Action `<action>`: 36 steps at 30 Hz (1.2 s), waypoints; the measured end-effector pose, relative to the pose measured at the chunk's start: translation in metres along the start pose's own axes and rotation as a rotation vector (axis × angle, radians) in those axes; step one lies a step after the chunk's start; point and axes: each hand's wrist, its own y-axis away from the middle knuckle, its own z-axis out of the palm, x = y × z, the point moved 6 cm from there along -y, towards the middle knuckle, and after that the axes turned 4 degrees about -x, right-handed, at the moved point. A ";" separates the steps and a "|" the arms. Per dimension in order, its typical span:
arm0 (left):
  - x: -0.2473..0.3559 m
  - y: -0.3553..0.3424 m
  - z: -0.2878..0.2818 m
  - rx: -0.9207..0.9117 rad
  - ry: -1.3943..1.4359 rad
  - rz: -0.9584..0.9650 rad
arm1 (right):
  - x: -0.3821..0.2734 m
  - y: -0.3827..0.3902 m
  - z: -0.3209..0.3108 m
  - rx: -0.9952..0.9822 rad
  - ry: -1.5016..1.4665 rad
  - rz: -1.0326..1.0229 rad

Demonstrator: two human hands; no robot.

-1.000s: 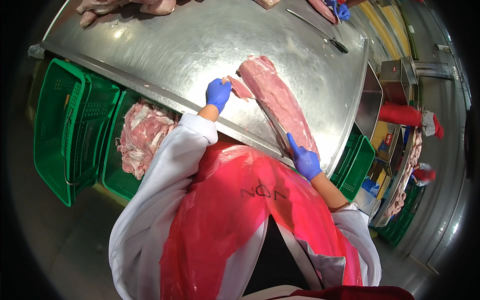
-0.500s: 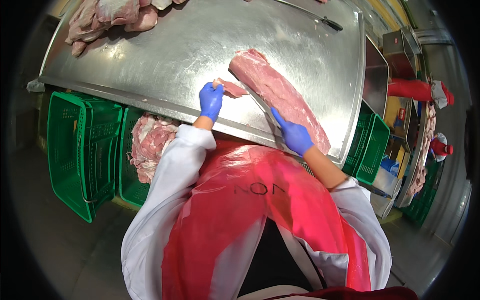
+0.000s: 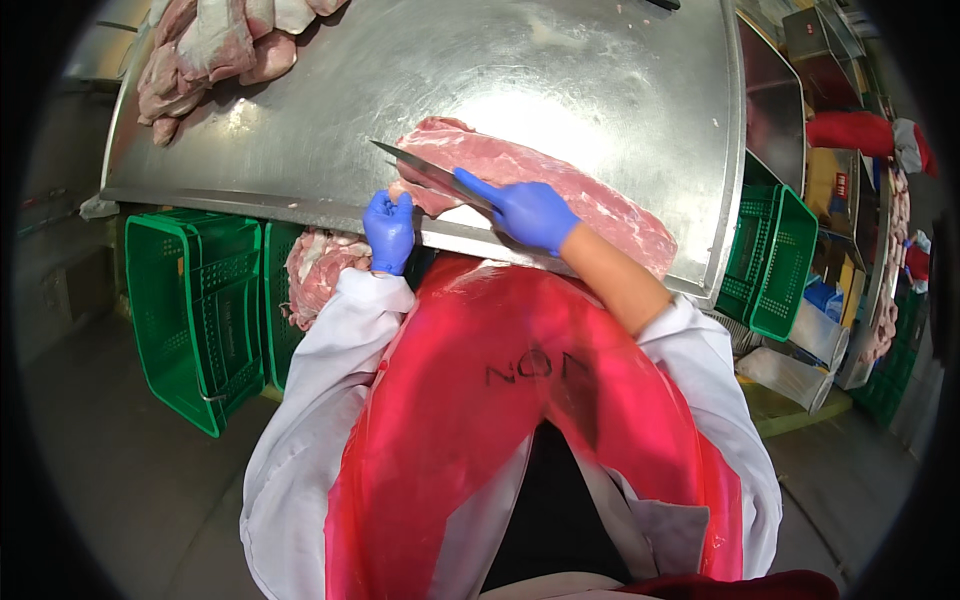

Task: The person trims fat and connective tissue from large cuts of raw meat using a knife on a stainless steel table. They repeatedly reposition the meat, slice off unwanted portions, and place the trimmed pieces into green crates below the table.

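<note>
A long pale pink slab of meat (image 3: 580, 190) lies slantwise near the front edge of the steel table, its far end to the left. My right hand (image 3: 537, 215), in a blue glove, is closed round a knife (image 3: 420, 168) with the index finger stretched toward the blade. The blade lies across the slab's left end, its tip past the meat to the left. My left hand (image 3: 389, 234), also gloved in blue, pinches a small flap of meat (image 3: 432, 201) at the table edge. Whether the flap is still joined to the slab is hidden by the knife.
Several meat pieces (image 3: 215, 45) are heaped at the table's far left. Below the edge stand a green crate (image 3: 185, 330) and another holding meat trimmings (image 3: 322, 275). Green crates (image 3: 778, 260) stand at right. A black handle (image 3: 664, 4) shows at the top. People in red work far right.
My right hand has swung the knife up and leftward across the slab's left end. The slab lies flatter across the table. My left hand has shifted left with the flap; the whole view has moved.
</note>
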 end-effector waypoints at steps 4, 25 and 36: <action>0.004 0.013 -0.003 0.068 0.073 -0.031 | 0.010 -0.009 0.025 -0.138 0.068 0.009; -0.023 0.044 -0.214 0.018 -0.917 0.009 | 0.165 0.194 0.004 0.174 -0.966 0.484; 0.037 -0.059 0.100 0.086 -0.600 0.381 | 0.152 0.160 0.021 0.437 -0.349 0.316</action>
